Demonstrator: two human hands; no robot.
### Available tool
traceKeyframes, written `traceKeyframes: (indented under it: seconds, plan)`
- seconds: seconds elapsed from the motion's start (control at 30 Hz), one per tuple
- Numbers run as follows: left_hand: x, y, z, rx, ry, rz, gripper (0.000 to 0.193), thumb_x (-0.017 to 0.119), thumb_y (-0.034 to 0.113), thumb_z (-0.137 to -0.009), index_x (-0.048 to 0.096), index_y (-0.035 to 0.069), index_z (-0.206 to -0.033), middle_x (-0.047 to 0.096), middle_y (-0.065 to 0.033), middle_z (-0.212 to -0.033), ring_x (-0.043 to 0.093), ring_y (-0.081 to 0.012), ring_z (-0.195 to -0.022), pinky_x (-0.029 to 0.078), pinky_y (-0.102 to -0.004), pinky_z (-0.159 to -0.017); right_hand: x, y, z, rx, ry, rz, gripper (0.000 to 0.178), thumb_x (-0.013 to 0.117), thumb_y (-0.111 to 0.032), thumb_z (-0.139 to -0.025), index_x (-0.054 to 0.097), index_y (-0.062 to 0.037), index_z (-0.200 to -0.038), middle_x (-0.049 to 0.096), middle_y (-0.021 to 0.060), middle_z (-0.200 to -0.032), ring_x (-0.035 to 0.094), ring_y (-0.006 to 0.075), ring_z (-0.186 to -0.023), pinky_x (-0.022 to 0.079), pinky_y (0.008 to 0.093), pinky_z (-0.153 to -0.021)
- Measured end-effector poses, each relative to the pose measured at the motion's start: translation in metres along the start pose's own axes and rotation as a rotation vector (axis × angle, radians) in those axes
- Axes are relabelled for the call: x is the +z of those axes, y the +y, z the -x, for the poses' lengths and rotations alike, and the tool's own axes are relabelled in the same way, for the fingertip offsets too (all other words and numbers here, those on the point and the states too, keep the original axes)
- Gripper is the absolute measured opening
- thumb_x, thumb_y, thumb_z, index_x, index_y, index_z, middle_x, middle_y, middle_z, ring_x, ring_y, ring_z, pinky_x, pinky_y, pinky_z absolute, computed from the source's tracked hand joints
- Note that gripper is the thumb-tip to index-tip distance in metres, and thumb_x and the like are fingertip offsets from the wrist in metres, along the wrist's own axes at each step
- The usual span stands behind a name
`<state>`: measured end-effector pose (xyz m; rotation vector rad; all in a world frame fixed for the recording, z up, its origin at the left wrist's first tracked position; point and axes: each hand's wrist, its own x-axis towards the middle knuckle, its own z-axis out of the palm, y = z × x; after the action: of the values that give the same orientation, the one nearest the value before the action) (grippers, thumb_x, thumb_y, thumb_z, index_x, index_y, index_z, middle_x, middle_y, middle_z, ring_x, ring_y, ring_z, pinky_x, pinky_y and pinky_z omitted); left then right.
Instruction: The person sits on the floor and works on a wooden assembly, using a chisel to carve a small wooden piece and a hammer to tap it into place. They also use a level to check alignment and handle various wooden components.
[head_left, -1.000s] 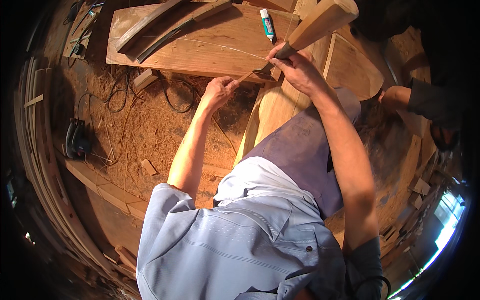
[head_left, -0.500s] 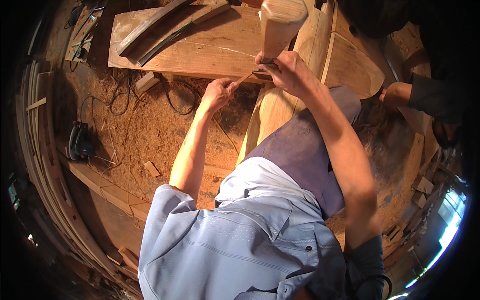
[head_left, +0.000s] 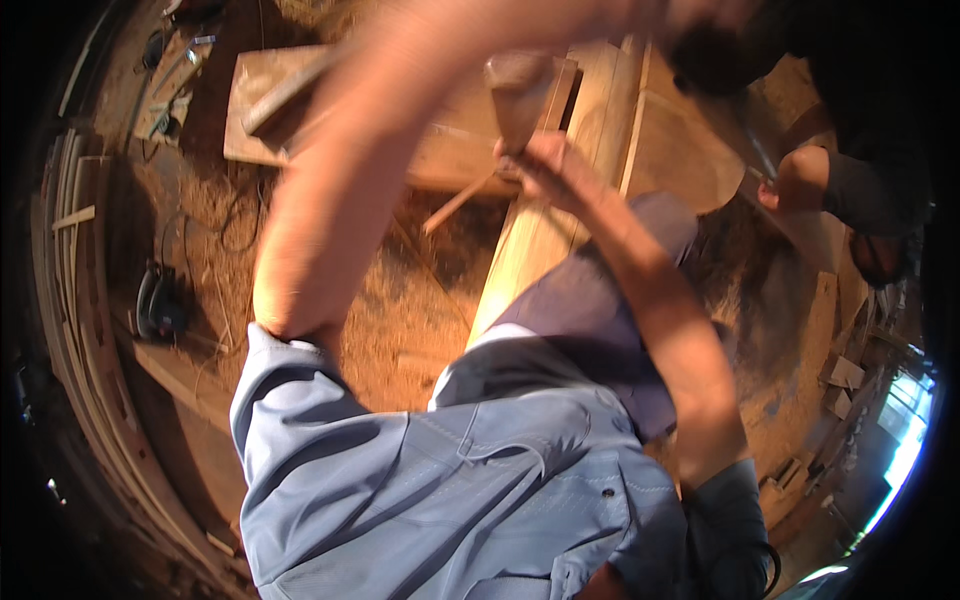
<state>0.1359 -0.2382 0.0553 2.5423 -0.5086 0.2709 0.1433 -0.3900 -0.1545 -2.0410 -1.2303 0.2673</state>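
My right hand is closed around the narrow end of a thick, tapered wooden piece, whose broad end points up. From the same grip a slim wooden stick slants down to the left, its far end free. My left arm is raised across the upper picture, and my left hand is a blur at the top edge, its fingers impossible to make out. Beneath the right hand runs a long pale timber, with my leg lying against it. Behind the left forearm, a wide plank is partly hidden.
A dark power tool with cables lies on the shaving-covered floor at left. Long strips of wood are stacked beyond it. At the upper right, another person's hand is near a broad board. Offcuts lie at far right.
My left hand has let go of the slim stick and swung up to the top edge. My right hand has shifted slightly down and left, keeping its hold. The view has shifted a little.
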Motion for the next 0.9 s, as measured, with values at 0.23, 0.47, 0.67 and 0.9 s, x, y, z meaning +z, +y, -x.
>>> traceKeyframes:
  seconds: [0.23, 0.47, 0.67, 0.9]
  plan:
    - [-0.03, -0.01, -0.011, -0.197, -0.096, 0.725, 0.049, 0.053, 0.042, -0.103, 0.06, 0.005, -0.134, 0.067, -0.0123, -0.127, 0.06, -0.0215, -0.12, 0.043, -0.034, -0.103, -0.009, -0.016, 0.0, 0.176, 0.027, -0.359, 0.025, 0.057, -0.029, -0.1, 0.058, -0.0041, -0.095, 0.052, 0.0054, -0.068, 0.052, 0.015, -0.058, 0.043, 0.0334, -0.053]
    - [0.147, -0.121, 0.139, -0.417, 0.072, 0.074, 0.027, 0.07, 0.015, -0.089, 0.067, 0.006, -0.114, 0.068, -0.0227, -0.107, 0.067, -0.0331, -0.1, 0.056, -0.0476, -0.088, -0.002, 0.0, 0.005, 0.167, 0.009, -0.157, 0.009, 0.066, -0.005, -0.093, 0.06, -0.0012, -0.099, 0.06, 0.0043, -0.077, 0.057, 0.0105, -0.068, 0.05, 0.0311, -0.062]
    - [0.239, -0.118, 0.207, -0.319, 0.128, -0.177, 0.026, 0.066, 0.009, -0.088, 0.068, 0.01, -0.115, 0.056, -0.0118, -0.09, 0.057, -0.0299, -0.086, 0.049, -0.0435, -0.078, -0.002, -0.004, 0.001, 0.137, 0.097, -0.143, 0.01, 0.066, -0.006, -0.093, 0.061, -0.0023, -0.101, 0.061, 0.0065, -0.078, 0.06, 0.013, -0.072, 0.051, 0.0306, -0.066]
    - [0.241, -0.102, 0.229, -0.722, 0.233, 0.364, 0.027, 0.07, 0.009, -0.091, 0.07, 0.009, -0.118, 0.058, -0.0078, -0.089, 0.061, -0.022, -0.084, 0.051, -0.0348, -0.074, -0.016, -0.011, 0.012, 0.425, 0.308, -0.289, 0.012, 0.068, -0.015, -0.093, 0.067, -0.0045, -0.099, 0.067, 0.0033, -0.081, 0.059, 0.0094, -0.076, 0.048, 0.0278, -0.071]
